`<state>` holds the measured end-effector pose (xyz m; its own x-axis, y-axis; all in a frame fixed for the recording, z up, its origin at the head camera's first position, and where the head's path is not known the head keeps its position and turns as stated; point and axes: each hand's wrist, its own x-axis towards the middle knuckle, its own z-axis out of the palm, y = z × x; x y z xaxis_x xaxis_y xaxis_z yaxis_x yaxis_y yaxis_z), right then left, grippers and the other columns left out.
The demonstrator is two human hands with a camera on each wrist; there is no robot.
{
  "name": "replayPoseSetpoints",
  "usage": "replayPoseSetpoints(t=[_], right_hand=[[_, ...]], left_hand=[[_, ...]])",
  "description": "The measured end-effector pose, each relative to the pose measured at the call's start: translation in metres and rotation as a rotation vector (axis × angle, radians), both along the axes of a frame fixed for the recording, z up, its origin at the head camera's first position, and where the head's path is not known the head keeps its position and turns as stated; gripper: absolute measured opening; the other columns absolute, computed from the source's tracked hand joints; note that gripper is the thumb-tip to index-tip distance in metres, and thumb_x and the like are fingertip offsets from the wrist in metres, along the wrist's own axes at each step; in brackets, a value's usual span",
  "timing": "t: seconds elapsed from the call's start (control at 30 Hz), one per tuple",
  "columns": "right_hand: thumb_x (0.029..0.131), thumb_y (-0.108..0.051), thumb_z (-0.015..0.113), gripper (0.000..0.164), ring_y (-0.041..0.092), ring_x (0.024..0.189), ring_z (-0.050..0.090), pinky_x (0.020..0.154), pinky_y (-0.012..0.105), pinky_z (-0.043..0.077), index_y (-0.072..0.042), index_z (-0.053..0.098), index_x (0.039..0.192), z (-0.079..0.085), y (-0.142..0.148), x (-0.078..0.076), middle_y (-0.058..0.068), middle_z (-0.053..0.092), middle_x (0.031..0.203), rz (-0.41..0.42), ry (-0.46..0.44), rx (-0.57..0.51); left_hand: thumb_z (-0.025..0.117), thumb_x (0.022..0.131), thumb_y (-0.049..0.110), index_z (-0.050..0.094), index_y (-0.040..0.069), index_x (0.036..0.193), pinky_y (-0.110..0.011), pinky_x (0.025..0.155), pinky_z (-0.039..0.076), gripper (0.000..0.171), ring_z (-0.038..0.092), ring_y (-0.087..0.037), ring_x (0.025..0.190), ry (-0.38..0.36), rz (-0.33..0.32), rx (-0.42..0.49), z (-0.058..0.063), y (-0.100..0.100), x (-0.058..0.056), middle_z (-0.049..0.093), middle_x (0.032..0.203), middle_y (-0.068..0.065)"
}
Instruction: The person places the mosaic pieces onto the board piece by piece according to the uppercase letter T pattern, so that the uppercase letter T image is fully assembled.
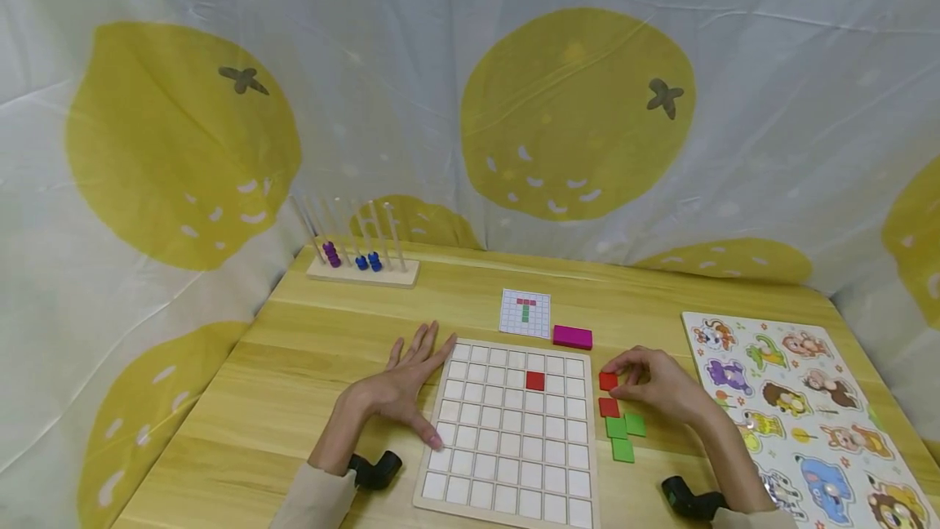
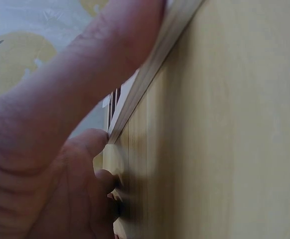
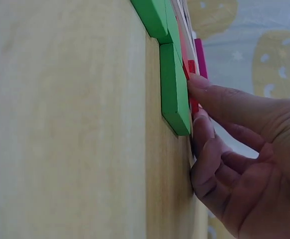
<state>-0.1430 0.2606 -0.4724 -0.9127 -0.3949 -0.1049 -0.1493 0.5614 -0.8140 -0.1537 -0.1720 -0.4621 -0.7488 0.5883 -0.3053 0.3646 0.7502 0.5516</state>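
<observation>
A wooden grid board [image 1: 507,431] lies on the table with white squares and one red tile [image 1: 535,381] in its upper part. Spread along the board's left edge is my left hand [image 1: 400,390], its thumb on the lower rim and index fingertip at the top corner. To the right of the board, my right hand [image 1: 664,386] pinches a square red tile [image 1: 608,381] between thumb and fingers, close over the table. Just below it lie a second red tile [image 1: 609,407] and several green tiles [image 1: 617,428]. The right wrist view shows the thumb [image 3: 205,87] against red behind a green tile [image 3: 174,89].
Behind the board are a pattern card [image 1: 525,313] with a red and green T shape and a magenta block [image 1: 573,337]. A peg stand [image 1: 363,272] with purple and blue beads stands at back left. An animal puzzle board [image 1: 808,415] lies at the right.
</observation>
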Motion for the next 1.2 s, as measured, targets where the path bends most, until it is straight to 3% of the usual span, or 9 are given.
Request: replayPoseSetpoints(t=[0.33, 0.57, 0.87, 0.93, 1.2], right_hand=[[0.093, -0.015, 0.077, 0.022, 0.008, 0.074, 0.053, 0.059, 0.022, 0.045, -0.008, 0.074, 0.114, 0.008, -0.014, 0.001, 0.007, 0.066, 0.099, -0.066, 0.054, 0.013], [0.091, -0.018, 0.08, 0.027, 0.014, 0.076, 0.053, 0.054, 0.022, 0.042, -0.008, 0.075, 0.115, 0.025, -0.056, 0.001, 0.01, 0.065, 0.1, -0.098, -0.021, -0.068], [0.088, -0.012, 0.082, 0.024, 0.016, 0.071, 0.051, 0.059, 0.022, 0.046, -0.003, 0.077, 0.109, 0.015, -0.102, -0.004, 0.011, 0.067, 0.089, -0.085, -0.049, -0.098], [0.087, -0.011, 0.083, 0.023, 0.016, 0.072, 0.051, 0.059, 0.022, 0.046, -0.003, 0.078, 0.107, 0.013, -0.109, -0.005, 0.01, 0.069, 0.093, -0.095, -0.043, -0.097], [0.082, -0.011, 0.088, 0.02, 0.015, 0.077, 0.054, 0.062, 0.023, 0.045, -0.007, 0.08, 0.099, 0.013, -0.127, -0.006, 0.003, 0.072, 0.09, -0.074, 0.003, -0.017]], left_hand=[[0.098, 0.061, 0.049, -0.001, 0.011, 0.167, -0.067, 0.125, -0.015, 0.15, -0.022, -0.041, 0.158, -0.003, 0.006, -0.008, 0.0, 0.001, 0.0, -0.023, 0.169, -0.025], [0.098, 0.061, 0.048, -0.001, 0.011, 0.167, -0.066, 0.125, -0.015, 0.15, -0.022, -0.041, 0.158, -0.009, 0.01, -0.012, 0.004, 0.001, 0.001, -0.024, 0.169, -0.025], [0.097, 0.062, 0.049, -0.003, 0.012, 0.167, -0.066, 0.125, -0.015, 0.15, -0.023, -0.041, 0.158, -0.022, 0.003, -0.015, 0.002, 0.004, 0.002, -0.025, 0.169, -0.023], [0.097, 0.062, 0.049, -0.002, 0.012, 0.167, -0.066, 0.125, -0.016, 0.149, -0.024, -0.041, 0.158, -0.025, 0.005, -0.01, 0.002, 0.004, 0.002, -0.025, 0.169, -0.023], [0.098, 0.062, 0.048, -0.002, 0.012, 0.167, -0.066, 0.125, -0.015, 0.149, -0.023, -0.041, 0.158, -0.023, 0.013, -0.008, 0.002, 0.003, 0.002, -0.025, 0.169, -0.023]])
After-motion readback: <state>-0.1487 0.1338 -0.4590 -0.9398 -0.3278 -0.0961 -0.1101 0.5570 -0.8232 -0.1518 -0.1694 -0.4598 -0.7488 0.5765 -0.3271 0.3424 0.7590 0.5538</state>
